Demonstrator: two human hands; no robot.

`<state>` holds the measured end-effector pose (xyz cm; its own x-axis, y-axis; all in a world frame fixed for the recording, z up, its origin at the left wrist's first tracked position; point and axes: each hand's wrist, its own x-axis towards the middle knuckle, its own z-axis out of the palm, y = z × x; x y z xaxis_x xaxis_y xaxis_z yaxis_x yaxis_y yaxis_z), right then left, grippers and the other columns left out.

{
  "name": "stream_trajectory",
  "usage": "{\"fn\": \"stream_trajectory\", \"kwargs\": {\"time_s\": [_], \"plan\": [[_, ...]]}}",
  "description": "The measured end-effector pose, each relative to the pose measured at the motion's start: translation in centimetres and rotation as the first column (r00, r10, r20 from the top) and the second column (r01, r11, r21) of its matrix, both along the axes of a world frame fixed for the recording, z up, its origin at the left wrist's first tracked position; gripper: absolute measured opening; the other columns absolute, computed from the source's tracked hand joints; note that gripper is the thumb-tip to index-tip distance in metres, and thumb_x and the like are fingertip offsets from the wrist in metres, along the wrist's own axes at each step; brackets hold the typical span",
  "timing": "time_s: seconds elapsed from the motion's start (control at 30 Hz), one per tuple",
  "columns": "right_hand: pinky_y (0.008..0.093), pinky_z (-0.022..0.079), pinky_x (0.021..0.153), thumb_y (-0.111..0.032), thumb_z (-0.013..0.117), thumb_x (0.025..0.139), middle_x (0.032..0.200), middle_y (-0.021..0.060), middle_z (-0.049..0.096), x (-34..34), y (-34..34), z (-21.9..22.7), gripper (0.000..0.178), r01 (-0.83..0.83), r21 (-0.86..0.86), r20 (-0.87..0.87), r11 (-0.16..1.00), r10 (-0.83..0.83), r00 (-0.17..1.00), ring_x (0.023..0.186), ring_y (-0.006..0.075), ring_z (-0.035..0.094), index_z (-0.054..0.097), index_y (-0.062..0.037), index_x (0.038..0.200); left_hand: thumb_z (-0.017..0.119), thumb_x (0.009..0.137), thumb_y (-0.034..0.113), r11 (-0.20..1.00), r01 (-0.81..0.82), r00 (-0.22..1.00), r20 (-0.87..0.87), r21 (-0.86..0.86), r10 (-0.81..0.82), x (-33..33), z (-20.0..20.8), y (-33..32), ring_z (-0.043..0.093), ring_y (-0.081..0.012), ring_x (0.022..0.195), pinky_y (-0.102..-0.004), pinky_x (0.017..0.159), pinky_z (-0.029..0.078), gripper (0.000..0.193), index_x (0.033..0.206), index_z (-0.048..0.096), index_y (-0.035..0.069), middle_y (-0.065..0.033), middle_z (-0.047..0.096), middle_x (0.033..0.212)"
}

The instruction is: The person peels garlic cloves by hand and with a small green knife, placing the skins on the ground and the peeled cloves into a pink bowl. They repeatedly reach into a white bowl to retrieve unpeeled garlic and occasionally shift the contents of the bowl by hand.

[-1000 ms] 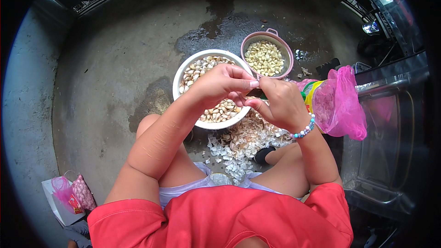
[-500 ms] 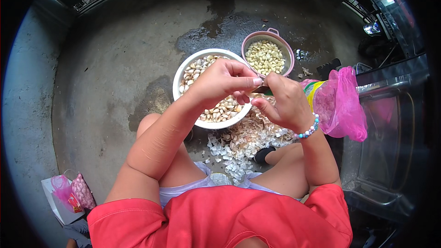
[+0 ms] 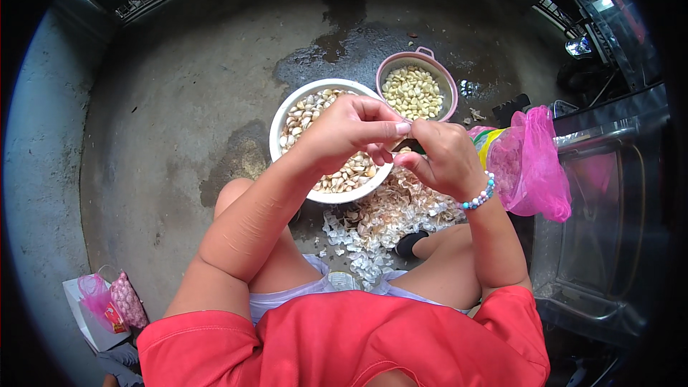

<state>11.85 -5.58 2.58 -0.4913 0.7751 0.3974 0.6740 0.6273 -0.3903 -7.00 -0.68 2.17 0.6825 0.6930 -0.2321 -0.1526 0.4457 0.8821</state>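
Observation:
My left hand [image 3: 358,132] and my right hand [image 3: 448,158] meet above the edge of a white basin [image 3: 275,129] of unpeeled garlic cloves [image 3: 351,174]. The left thumb and finger pinch something small, mostly hidden where the fingertips touch. In my right hand, a small knife [image 3: 410,145] shows as a dark blade with a bit of green beside it. The right fingers curl over it, and the thumb sticks out below. Beyond the right hand stands a pink colander [image 3: 451,93] holding peeled garlic cloves [image 3: 412,92].
Garlic skins [image 3: 383,222] lie heaped between basin and legs. A pink mesh bag [image 3: 534,165] stands at right, beside a dark panelled furniture piece [image 3: 591,236]. Far left, a bag of garlic [image 3: 127,301] rests by a white box [image 3: 82,308]. Wet patches [image 3: 315,64] mark the concrete floor.
My right hand has shifted slightly down and turned a little, its fingertips closer to the left thumb. The left hand stays nearly where it was.

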Motion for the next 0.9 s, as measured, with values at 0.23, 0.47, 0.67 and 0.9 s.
{"fn": "stream_trajectory", "kwargs": {"time_s": [0.23,0.47,0.67,0.9], "plan": [[0.0364,0.042,0.049,-0.036,0.067,0.075,0.060,0.0116,0.052,1.1,0.7,-0.2,0.036,0.011,0.111,-0.236,0.994,0.015,0.972,0.053,0.0293,0.055,0.052,-0.0034,0.072,0.064,0.082,0.014,0.963,0.224,0.935,0.312,-0.149,-0.169,0.1,-1.3,0.5,0.062,-0.0159,0.071,-0.0267,0.065,0.053,0.017,0.085,0.054,0.001,-0.0089,0.060,0.080],[0.0348,0.040,0.046,-0.035,0.068,0.073,0.058,0.0081,0.052,1.7,1.1,-0.1,0.033,0.103,0.378,-0.213,0.920,-0.022,0.977,0.050,0.0254,0.053,0.054,-0.0055,0.069,0.057,0.087,0.017,0.974,0.221,0.909,0.371,-0.051,-0.187,1.3,-0.8,-0.5,0.058,-0.0133,0.082,-0.0267,0.072,0.049,0.030,0.110,0.050,0.000,-0.0067,0.059,0.090],[0.0345,0.040,0.048,-0.038,0.067,0.072,0.056,0.0046,0.049,1.4,0.6,0.3,0.033,0.052,0.380,-0.042,0.923,-0.039,0.998,0.051,0.0224,0.053,0.054,-0.0076,0.069,0.052,0.091,0.021,0.982,0.071,0.928,0.372,-0.175,-0.001,2.1,-1.6,-0.4,0.057,-0.0132,0.081,-0.0265,0.073,0.048,0.030,0.114,0.051,0.001,-0.0083,0.057,0.096],[0.0349,0.040,0.049,-0.036,0.067,0.072,0.058,0.0045,0.050,2.2,0.8,0.7,0.030,0.079,0.295,0.091,0.952,-0.110,0.990,0.053,0.0228,0.053,0.054,-0.0088,0.071,0.055,0.089,0.020,0.994,0.108,0.994,0.012,-0.004,-0.108,1.7,-1.8,0.6,0.057,-0.0095,0.078,-0.0236,0.070,0.048,0.026,0.104,0.056,-0.001,-0.0045,0.060,0.088]]}}
